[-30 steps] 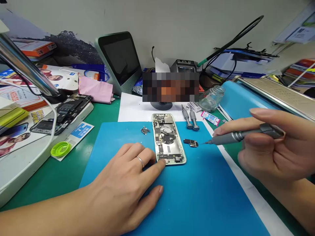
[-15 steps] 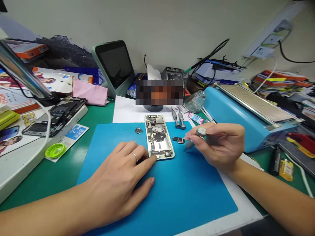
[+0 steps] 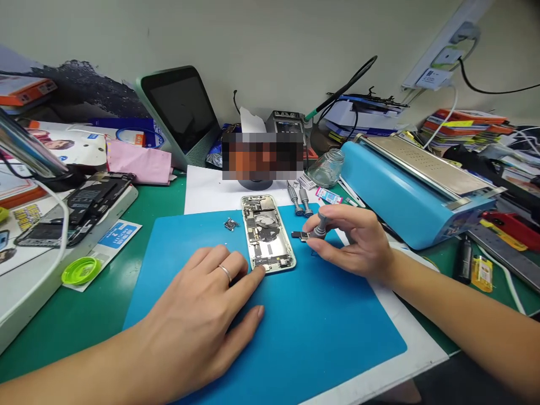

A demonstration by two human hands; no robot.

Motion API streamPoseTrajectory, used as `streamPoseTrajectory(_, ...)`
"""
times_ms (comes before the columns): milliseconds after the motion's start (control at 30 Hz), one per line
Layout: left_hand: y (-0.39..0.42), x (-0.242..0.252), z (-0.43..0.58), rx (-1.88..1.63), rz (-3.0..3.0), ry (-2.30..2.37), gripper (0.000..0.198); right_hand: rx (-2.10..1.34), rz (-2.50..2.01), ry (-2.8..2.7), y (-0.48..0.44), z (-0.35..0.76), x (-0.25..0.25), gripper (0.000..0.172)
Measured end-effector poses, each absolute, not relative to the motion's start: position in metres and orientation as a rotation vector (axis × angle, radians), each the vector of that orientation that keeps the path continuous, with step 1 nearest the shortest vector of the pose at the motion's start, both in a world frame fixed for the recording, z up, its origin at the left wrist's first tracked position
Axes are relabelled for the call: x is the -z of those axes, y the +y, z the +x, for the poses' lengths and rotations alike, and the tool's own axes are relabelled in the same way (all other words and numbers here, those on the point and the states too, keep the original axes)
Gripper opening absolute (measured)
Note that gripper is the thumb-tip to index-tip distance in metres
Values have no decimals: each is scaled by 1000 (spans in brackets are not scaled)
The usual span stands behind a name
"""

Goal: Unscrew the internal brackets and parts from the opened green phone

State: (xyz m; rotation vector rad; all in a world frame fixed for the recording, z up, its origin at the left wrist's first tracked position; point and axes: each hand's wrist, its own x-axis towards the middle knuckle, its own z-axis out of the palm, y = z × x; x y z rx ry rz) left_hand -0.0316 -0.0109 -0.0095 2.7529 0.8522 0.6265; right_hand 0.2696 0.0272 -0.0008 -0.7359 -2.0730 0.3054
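Mat (image 3: pixel 329 320) blue, under opened phone (image 3: pixel 268 235) | table (image 3: pixel 101 304) green | wall (image 3: pixel 274 45) pale

Single head-worn view, facing forward and down, blue mat (image 3: pixel 329 326) close below, wall (image 3: pixel 270 50) farther off

The bare left hand (image 3: pixel 202 312) is palm down, index finger (image 3: pixel 247 289) extended. The bare right hand (image 3: pixel 358 242) pinches, forearm (image 3: pixel 459 318) slanting from near right.

Grey screwdriver (image 3: pixel 321 225) partly hidden by the right hand (image 3: pixel 358 239)
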Motion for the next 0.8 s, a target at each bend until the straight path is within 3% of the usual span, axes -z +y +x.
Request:
streamPoseTrajectory(200, -9, 10, -32, -602, 2767, 827, 30, -344, -825, -1862, 20, 246, -19, 61)
streamPoseTrajectory(300, -9, 9, -32, -623, 2764, 812, 29, -440, -794, -1830, 16, 225, -28, 55)
streamPoseTrajectory(500, -9, 6, -32, -661, 2765, 771, 25, -448, -634, -1827, 21, 201, -4, 58)
streamPoseTrajectory(700, -8, 5, -32, -657, 2739, 766, 21, -415, -579, -2012, 24, 204, 3, 75)
streamPoseTrajectory(800, -8, 5, -32, -695, 2745, 758, 22, -421, -595, -2005, 25, 207, 0, 70)
